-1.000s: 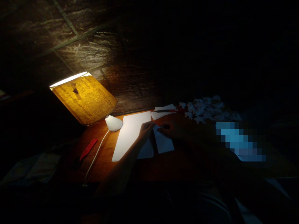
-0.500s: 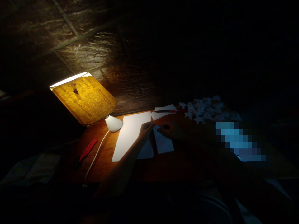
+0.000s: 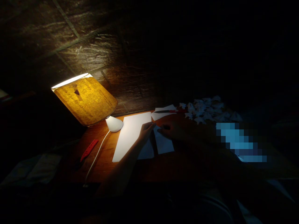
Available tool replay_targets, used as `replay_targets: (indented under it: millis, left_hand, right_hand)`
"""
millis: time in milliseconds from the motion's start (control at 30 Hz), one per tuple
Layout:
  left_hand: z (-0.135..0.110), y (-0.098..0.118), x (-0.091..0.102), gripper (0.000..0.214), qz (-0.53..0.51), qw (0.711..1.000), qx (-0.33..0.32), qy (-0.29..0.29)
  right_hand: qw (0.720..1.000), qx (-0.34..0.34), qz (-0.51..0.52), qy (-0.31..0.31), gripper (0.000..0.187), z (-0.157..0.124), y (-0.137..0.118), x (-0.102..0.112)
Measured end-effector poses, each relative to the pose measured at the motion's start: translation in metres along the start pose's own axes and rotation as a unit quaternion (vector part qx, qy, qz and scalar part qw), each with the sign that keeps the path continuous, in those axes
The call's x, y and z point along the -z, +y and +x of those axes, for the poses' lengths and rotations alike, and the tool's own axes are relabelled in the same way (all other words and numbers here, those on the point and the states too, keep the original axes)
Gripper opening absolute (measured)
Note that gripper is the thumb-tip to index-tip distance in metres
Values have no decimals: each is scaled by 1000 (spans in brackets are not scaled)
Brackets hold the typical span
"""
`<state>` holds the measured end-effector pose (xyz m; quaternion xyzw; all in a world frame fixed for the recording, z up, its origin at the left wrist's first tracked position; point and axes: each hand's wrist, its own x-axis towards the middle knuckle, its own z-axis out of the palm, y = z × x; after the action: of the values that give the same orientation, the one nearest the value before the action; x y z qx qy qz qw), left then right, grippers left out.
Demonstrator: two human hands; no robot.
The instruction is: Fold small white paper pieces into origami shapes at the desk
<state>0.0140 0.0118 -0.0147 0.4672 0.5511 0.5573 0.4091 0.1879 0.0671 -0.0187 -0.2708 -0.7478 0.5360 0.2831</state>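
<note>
A small white sheet of paper [image 3: 165, 144] lies or is held just right of a larger stack or sheet of white paper [image 3: 130, 133] on the wooden table. My left hand [image 3: 146, 130] is closed at the small sheet's upper left corner, thumb and fingers pinched together, its forearm crossing the larger paper. My right hand [image 3: 168, 130] is curled, fingertips pinching the small sheet near its upper edge. Both hands are in shadow, so the exact finger contact is hard to make out.
A lit lamp [image 3: 86, 101] with a newsprint shade stands left, its white cord [image 3: 97, 158] running forward. A red-handled cutter [image 3: 89, 150] lies nearby. Behind are more paper [image 3: 161, 115], a red-and-dark tool [image 3: 167, 111] and several folded paper pieces [image 3: 205, 109]. A pixelated bright patch [image 3: 238, 141] is right.
The view has shifted very slightly. Both hands and the small sheet hold nearly the same position.
</note>
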Motion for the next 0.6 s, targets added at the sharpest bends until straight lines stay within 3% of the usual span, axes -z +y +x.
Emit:
replay_targets:
  millis: [600]
  left_hand:
    - [-1,2,0,63,12,1000,-1,-4]
  right_hand:
    - [1000,4,-4,9,41,1,6,-1]
